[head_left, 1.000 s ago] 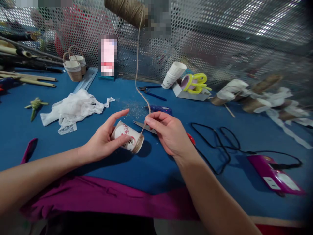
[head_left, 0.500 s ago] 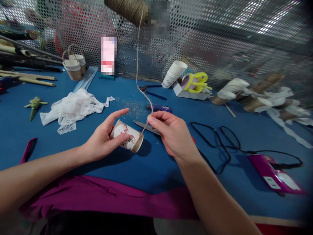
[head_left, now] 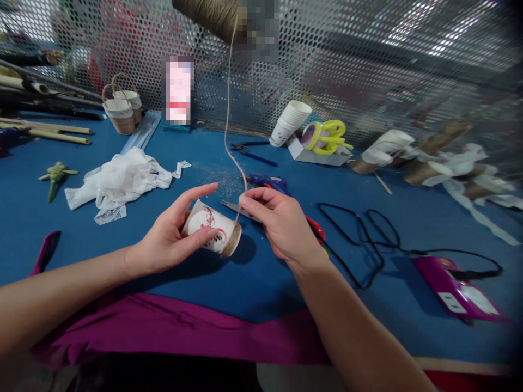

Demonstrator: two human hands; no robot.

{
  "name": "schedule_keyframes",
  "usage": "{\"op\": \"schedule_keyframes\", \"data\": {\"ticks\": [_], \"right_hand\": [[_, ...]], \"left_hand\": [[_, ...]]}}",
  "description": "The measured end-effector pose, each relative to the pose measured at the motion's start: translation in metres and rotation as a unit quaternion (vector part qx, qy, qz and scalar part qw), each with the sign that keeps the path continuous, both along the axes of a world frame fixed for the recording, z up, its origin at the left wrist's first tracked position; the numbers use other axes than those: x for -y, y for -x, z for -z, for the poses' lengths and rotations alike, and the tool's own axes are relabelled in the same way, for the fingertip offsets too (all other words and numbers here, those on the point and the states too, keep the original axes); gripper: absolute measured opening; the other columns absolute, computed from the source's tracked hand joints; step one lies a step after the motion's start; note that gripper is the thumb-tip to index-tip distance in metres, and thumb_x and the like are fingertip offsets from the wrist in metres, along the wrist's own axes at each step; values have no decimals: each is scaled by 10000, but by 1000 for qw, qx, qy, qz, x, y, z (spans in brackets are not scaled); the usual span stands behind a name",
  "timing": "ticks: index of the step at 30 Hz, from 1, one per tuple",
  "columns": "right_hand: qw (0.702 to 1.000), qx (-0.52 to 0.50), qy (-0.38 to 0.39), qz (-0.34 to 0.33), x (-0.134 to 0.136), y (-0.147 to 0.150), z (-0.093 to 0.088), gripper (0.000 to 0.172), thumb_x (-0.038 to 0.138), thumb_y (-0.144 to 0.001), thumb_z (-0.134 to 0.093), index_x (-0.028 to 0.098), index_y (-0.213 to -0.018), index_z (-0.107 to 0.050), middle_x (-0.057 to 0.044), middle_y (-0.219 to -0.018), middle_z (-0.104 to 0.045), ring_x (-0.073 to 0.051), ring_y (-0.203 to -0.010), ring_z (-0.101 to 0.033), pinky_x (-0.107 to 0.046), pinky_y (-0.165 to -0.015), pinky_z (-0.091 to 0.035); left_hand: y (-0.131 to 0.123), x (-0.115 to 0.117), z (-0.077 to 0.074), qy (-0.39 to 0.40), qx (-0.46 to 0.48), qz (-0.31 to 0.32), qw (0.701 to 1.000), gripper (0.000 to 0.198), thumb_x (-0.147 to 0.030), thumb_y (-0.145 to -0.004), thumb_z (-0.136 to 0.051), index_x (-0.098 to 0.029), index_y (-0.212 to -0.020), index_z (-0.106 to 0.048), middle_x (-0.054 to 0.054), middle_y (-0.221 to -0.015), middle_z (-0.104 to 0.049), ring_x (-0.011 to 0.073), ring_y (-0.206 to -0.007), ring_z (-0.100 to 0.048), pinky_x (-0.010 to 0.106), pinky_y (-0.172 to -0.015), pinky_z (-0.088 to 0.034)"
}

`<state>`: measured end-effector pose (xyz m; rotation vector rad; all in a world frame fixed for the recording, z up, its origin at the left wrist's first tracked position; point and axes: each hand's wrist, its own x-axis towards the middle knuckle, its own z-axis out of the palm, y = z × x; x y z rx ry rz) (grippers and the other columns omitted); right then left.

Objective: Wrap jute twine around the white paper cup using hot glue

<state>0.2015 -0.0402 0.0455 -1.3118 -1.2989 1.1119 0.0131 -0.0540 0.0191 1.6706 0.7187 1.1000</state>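
Observation:
My left hand point(head_left: 171, 234) holds a white paper cup point(head_left: 208, 223) with red print, tilted with its twine-wrapped end to the right; the thumb lies on its side and the index finger is stretched out. My right hand point(head_left: 278, 220) pinches a strand of jute twine point(head_left: 230, 147) just above the cup. From the pinch the twine runs down to the brown wrapped band point(head_left: 232, 240) and up to a twine spool point(head_left: 210, 19) at the top. Below the right hand lie scissors point(head_left: 241, 210), their red handles partly covered by it.
Behind my right hand lies a blue glue gun point(head_left: 267, 182), with blue-handled pliers point(head_left: 257, 156) farther back. White lace point(head_left: 126, 177) is heaped at left. Stacked paper cups point(head_left: 291, 122) stand near the mesh point(head_left: 351, 65). A black cord point(head_left: 368, 250) leads to a purple case point(head_left: 455, 288).
My right hand has moved slightly left, still pinching the twine. The cup has turned a little in my left hand, and more of its red print shows.

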Motion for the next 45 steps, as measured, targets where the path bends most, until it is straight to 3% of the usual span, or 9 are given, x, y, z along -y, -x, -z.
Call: {"op": "schedule_keyframes", "data": {"ticks": [18, 31, 45], "right_hand": [[999, -13, 26, -35, 3, 4, 1, 130, 281, -671, -693, 176, -713, -628, 23, -693, -603, -96, -654, -522, -267, -683, -416], [991, -70, 92, -69, 2, 8, 4, 127, 264, -636, -700, 176, -683, -622, 26, -649, -572, -94, -608, -486, -261, -614, -383], [984, -43, 147, -85, -1, 8, 10, 121, 266, -651, -657, 165, -689, -603, 16, -653, -561, -93, -594, -487, -264, -597, -384]], "left_hand": [[0, 5, -5, -52, 23, -1, 998, 511, -125, -811, -586, -194, -1286, -411, 6, -761, -566, 67, -564, -468, 131, -514, -432], [0, 5, -5, -113, 33, -4, 993, 493, -114, -812, -577, -205, -1273, -428, 6, -744, -565, 63, -543, -470, 130, -489, -422], [0, 5, -5, -20, 40, -27, 999, 472, -159, -820, -595, -175, -1260, -425, -2, -737, -564, 72, -588, -500, 133, -539, -467]]}}
